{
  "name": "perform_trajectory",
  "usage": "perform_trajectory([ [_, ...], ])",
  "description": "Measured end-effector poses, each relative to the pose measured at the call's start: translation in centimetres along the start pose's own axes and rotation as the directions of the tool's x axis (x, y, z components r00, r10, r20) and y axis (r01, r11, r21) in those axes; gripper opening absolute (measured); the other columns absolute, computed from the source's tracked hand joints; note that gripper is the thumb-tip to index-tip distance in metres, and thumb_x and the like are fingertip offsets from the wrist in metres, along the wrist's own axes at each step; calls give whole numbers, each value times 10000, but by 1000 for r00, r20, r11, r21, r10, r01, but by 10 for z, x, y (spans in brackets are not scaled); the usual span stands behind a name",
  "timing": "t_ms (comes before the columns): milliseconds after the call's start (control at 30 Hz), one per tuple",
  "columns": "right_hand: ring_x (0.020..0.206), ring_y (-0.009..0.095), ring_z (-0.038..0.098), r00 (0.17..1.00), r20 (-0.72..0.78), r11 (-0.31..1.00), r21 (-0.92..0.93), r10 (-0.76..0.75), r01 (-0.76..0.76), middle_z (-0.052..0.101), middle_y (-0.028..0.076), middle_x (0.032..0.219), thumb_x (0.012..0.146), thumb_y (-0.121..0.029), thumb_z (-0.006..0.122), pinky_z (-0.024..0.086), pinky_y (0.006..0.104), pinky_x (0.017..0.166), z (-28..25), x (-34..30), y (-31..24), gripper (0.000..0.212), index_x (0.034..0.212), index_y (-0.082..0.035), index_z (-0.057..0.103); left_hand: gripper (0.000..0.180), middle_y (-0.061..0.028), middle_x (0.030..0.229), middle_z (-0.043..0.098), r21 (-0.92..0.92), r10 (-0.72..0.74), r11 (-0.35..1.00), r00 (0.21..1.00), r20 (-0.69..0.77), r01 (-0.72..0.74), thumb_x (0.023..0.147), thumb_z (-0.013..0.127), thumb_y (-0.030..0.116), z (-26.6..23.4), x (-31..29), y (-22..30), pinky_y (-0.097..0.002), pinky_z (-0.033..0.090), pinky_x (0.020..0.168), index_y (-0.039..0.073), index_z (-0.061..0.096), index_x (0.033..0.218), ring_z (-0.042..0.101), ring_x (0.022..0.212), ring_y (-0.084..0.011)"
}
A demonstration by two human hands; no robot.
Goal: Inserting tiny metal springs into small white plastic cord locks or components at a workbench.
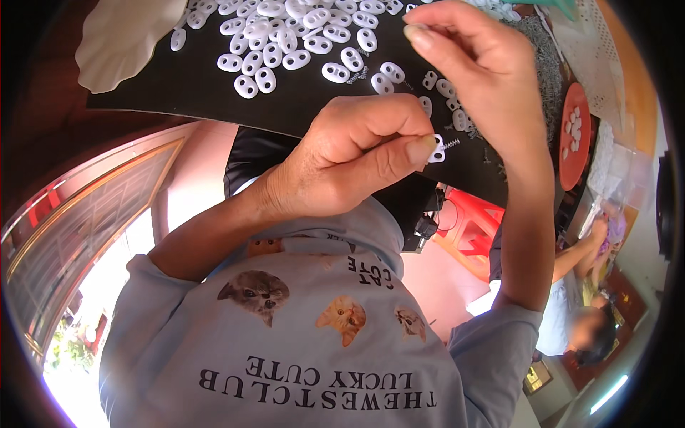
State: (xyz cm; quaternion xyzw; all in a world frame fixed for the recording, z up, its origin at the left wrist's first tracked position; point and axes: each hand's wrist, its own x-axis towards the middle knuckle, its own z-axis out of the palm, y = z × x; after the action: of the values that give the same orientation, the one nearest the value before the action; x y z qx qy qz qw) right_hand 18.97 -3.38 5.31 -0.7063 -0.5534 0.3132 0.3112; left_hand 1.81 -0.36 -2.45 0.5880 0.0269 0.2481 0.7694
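Observation:
Between the thumb and bent fingers of my left hand (364, 153) is a small white two-hole cord lock piece (438, 148). A thin metal spring (450, 144) sticks out from its right side. My right hand (478, 53) is raised over the table to the upper right, fingers curled and thumb tip close to the index fingertip. Whether anything small is between those tips I cannot make out. Below it lie white two-hole cord lock shells (392, 72), smaller white pieces (446, 88) and loose springs (354, 77).
A heap of white cord lock shells (285, 36) covers the far part of the black table (193, 85). A white scalloped dish (121, 43) is at left. At right are a grey mass of springs (548, 68) and a red plate (571, 167) with white pieces. Another person (571, 314) sits beyond.

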Motion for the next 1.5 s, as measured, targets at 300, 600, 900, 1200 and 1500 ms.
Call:
perform_trajectory([
  [300, 629, -2, 471, 992, -13, 886, 451, 128, -108, 600, -30, 791, 900, -120, 613, 335, 145, 529, 15, -43, 15, 130, 977, -15, 618, 183, -97, 919, 602, -97, 42, 994, 995, -88, -51, 998, 452, 135, 3, -2, -4, -218, 390, 631, -9, 564, 999, 446, 666, -69],
  [600, 599, 20, 480, 981, -64, 875, 466, 184, -134, 600, 3, 696, 890, -127, 638, 353, 169, 528, 6, -65, 19, 142, 865, 13, 635, 160, -44, 813, 562, -83, 16, 996, 991, -135, -28, 997, 461, 136, 5, -2, -6, -195, 340, 556, 6, 549, 966, 410, 604, -53],
  [900, 525, 6, 399, 968, -118, 867, 479, 220, -139, 600, 2, 665, 886, -163, 629, 278, 173, 480, 4, -73, 17, 177, 866, 12, 649, 131, -18, 773, 573, -42, -71, 997, 991, -113, 66, 974, 480, 84, 10, 0, -1, -194, 350, 565, 2, 572, 932, 432, 631, -43],
  [1200, 559, 0, 429, 980, -121, 899, 428, 158, -92, 577, -8, 657, 878, -118, 645, 281, 160, 502, 4, -76, 16, 149, 852, 28, 633, 120, -20, 767, 561, 32, -133, 990, 988, -81, 136, 962, 487, 60, 10, 0, 8, -197, 356, 587, -9, 568, 908, 445, 667, -49],
  [1500, 566, 20, 410, 993, -55, 950, 298, 108, -87, 565, 6, 686, 915, -118, 561, 265, 178, 499, 1, -76, 18, 159, 911, 28, 622, 119, -26, 768, 555, 78, -127, 988, 991, -49, 130, 957, 488, 48, 7, 2, 6, -212, 390, 638, -18, 562, 890, 473, 698, -66],
])
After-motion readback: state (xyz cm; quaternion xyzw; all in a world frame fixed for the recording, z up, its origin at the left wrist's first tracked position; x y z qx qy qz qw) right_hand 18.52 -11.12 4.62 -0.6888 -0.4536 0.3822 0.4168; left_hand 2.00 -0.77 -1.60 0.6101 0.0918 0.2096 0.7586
